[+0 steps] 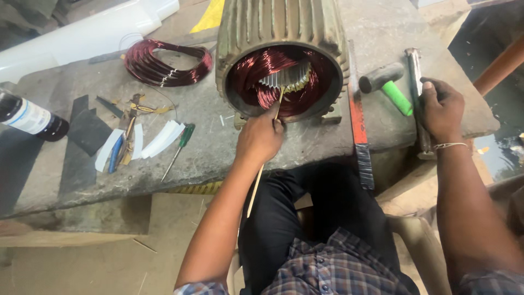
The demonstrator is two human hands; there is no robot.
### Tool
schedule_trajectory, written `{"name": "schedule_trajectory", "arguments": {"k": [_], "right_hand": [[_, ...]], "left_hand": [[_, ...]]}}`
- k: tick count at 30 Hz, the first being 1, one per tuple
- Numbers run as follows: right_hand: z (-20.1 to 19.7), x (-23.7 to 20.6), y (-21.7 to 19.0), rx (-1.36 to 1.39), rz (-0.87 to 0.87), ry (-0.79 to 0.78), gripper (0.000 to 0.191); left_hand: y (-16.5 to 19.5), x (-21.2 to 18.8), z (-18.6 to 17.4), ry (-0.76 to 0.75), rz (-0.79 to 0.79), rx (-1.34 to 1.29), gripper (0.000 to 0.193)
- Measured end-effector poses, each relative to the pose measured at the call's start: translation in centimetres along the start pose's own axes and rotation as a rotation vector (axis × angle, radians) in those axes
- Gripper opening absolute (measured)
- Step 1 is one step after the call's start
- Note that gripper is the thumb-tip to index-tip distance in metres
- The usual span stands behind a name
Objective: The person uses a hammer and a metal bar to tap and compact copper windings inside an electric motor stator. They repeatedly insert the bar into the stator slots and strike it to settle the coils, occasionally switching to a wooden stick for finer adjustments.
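Now left hand (261, 137) pinching stick (278, 106) — right hand (441, 109) on bar (416, 82)

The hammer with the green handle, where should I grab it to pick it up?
Probably grab the hammer by its green handle, coming from the near side. The handle points toward the person and lies bare on the table, while the dark, heavy head sits next to the metal bar under the right hand.
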State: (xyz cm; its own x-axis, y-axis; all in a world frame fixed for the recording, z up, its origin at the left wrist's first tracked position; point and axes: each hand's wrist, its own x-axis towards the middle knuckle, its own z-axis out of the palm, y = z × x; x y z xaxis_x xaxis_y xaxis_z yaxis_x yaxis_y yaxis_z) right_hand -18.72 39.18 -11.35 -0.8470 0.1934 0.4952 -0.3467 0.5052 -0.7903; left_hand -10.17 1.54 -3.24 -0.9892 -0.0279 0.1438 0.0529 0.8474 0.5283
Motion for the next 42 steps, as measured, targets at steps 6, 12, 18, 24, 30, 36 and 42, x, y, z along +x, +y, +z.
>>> {"name": "schedule_trajectory", "arguments": {"k": [6,12,18,24,30,36,42], "right_hand": [[-0.1,0.1,0.8,0.011,0.002,-0.001,0.021],[0.0,0.2,1.1,0.094,0.024,-0.017,0.021],[-0.1,0.2,1.1,0.025,0.004,-0.022,0.022],[0.1,0.1,1.4,0.055,0.046,-0.031,0.022],[0.3,0.0,1.5,0.003,0.061,-0.017,0.023],[0.2,0.0,1.5,-0.03,0.034,-0.006,0.023],[0.0,0.2,2.7,-0.031,0.025,-0.028,0.025]], "left_hand": [[0.9,1.5,0.0,-0.061,-0.004,0.041,0.055],[0.9,2.4,0.6,-0.132,-0.089,0.054,0.058],[0.7,4.6,1.6,-0.092,-0.024,0.063,0.056],[1.1,4.7,2.4,-0.158,-0.112,0.096,0.058],[1.4,5.9,2.9,-0.152,-0.084,0.168,0.046],[0.9,5.3,3.2,-0.007,-0.053,0.045,0.05],[-0.8,-3.2,2.0,-0.158,-0.247,-0.427,0.069]]}}
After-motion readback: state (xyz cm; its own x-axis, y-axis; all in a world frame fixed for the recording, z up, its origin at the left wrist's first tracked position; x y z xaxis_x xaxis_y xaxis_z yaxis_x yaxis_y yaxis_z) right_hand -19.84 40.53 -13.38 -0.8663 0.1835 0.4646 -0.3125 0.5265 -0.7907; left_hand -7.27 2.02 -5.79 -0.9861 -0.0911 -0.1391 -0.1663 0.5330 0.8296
